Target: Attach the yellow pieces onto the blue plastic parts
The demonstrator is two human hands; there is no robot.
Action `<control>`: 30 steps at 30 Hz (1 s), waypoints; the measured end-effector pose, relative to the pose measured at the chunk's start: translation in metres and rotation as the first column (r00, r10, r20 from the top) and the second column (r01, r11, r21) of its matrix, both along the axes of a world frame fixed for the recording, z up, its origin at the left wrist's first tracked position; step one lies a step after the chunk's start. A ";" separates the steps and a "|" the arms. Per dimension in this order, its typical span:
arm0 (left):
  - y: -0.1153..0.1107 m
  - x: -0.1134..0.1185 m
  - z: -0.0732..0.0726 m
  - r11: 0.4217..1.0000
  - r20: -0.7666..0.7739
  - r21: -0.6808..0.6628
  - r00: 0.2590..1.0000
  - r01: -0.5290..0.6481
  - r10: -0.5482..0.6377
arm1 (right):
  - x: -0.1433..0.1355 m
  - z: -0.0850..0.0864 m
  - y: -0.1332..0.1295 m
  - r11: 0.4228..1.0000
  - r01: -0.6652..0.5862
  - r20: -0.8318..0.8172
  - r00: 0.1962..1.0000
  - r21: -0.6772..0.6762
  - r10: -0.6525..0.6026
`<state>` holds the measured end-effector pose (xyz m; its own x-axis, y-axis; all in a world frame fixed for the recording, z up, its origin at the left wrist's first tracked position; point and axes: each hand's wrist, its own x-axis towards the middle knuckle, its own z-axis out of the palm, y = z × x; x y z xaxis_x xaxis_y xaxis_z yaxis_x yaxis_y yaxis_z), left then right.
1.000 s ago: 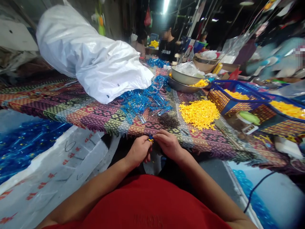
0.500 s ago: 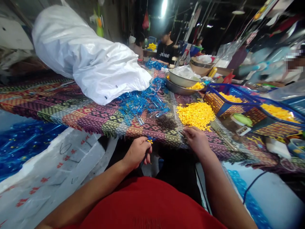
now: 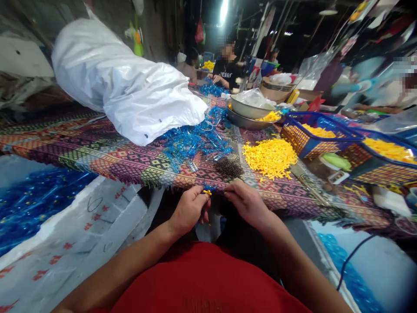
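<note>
My left hand is closed at the table's front edge, pinching a small yellow and blue plastic piece between thumb and fingers. Just to its right, my right hand has its thumb and fingertips pressed together; anything between them is too small to make out. The two hands are a short gap apart. Beyond them on the patterned cloth lies a heap of tiny dark parts. A pile of small yellow plastic pieces is to the right, and clear blue plastic parts are spread behind.
A big white sack lies on the left of the table. Metal bowls and blue baskets of yellow pieces stand right. A white box rim borders blue parts at lower left. A co-worker sits across.
My right hand has moved left from beside the dark heap and yellow pile to near the piece in my left hand. My left hand keeps its hold and has hardly moved.
</note>
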<state>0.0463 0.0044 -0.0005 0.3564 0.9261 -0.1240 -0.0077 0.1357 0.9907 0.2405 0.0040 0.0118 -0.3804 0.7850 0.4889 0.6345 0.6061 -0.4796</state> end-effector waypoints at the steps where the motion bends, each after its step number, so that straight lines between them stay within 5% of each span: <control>1: 0.000 0.000 0.001 1.000 -0.007 0.003 1.000 0.006 -0.006 | -0.008 0.001 -0.002 1.000 -0.025 -0.011 1.000 0.007 0.025; 18: 0.002 -0.001 0.007 0.997 -0.098 0.070 0.995 0.031 -0.024 | -0.023 0.004 0.007 0.999 -0.050 -0.050 0.997 0.020 0.051; 30: 0.005 -0.005 0.004 0.928 -0.293 0.371 0.948 -0.005 0.122 | -0.031 -0.014 0.016 0.906 -0.161 -0.400 0.917 -0.391 -0.010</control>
<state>0.0409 0.0090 0.0030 0.2943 0.9468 0.1301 0.3068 -0.2225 0.9254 0.2096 0.0197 -0.0019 -0.2955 0.9218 0.2509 0.3086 0.3406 -0.8881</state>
